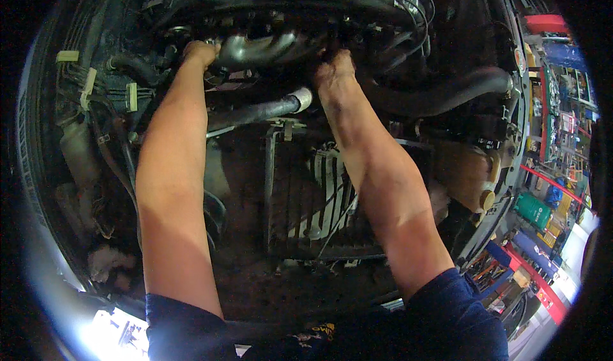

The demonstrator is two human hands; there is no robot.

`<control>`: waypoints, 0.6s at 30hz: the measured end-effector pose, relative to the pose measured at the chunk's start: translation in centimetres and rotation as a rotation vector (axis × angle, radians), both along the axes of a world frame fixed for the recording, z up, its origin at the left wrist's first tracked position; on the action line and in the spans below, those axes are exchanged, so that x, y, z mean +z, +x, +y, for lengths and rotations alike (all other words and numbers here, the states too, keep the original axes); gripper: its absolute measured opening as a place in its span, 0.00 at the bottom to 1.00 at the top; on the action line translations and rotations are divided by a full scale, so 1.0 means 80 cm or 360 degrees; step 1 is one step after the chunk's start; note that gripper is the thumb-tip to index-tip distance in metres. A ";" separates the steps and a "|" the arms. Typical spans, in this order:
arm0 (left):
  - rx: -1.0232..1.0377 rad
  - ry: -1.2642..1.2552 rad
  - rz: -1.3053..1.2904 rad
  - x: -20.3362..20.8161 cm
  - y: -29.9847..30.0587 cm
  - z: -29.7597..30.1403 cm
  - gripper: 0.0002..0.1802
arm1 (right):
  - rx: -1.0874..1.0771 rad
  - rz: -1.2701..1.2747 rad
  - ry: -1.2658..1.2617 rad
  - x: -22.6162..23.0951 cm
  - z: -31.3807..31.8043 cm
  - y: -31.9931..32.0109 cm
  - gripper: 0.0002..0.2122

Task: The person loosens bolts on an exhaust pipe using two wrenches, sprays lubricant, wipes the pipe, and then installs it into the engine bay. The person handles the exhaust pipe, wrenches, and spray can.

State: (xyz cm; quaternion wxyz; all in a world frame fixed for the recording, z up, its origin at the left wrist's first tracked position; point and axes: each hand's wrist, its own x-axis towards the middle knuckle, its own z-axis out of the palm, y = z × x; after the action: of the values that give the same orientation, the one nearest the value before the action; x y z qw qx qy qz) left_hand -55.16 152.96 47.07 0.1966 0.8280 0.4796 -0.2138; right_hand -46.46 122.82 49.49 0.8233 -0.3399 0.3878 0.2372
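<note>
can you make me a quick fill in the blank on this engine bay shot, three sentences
1. Both hands rest on the grey metal ____ at the top of the engine bay.
2. The left hand grips its left end; the right hand is at its ____ end.
3. Below the manifold, a black hose ends in a ____ collar.

Missing words: manifold; right; white

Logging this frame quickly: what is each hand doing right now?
Left hand: closed on the left end of the grey metal manifold.
Right hand: at the manifold's right end; grip cannot be told.

Left hand (199, 52) and right hand (334, 69) on grey manifold (258, 47).
</note>
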 end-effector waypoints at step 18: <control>-0.0012 0.0021 -0.0047 -0.023 -0.004 0.020 0.34 | 0.0013 -0.0246 0.0205 0.019 0.002 0.009 0.11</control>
State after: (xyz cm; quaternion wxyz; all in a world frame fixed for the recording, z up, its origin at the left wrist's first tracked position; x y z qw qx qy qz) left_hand -55.49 154.56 45.24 0.1975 0.8341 0.4749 -0.1991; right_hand -45.72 123.02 51.04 0.8699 -0.3051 0.3057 0.2381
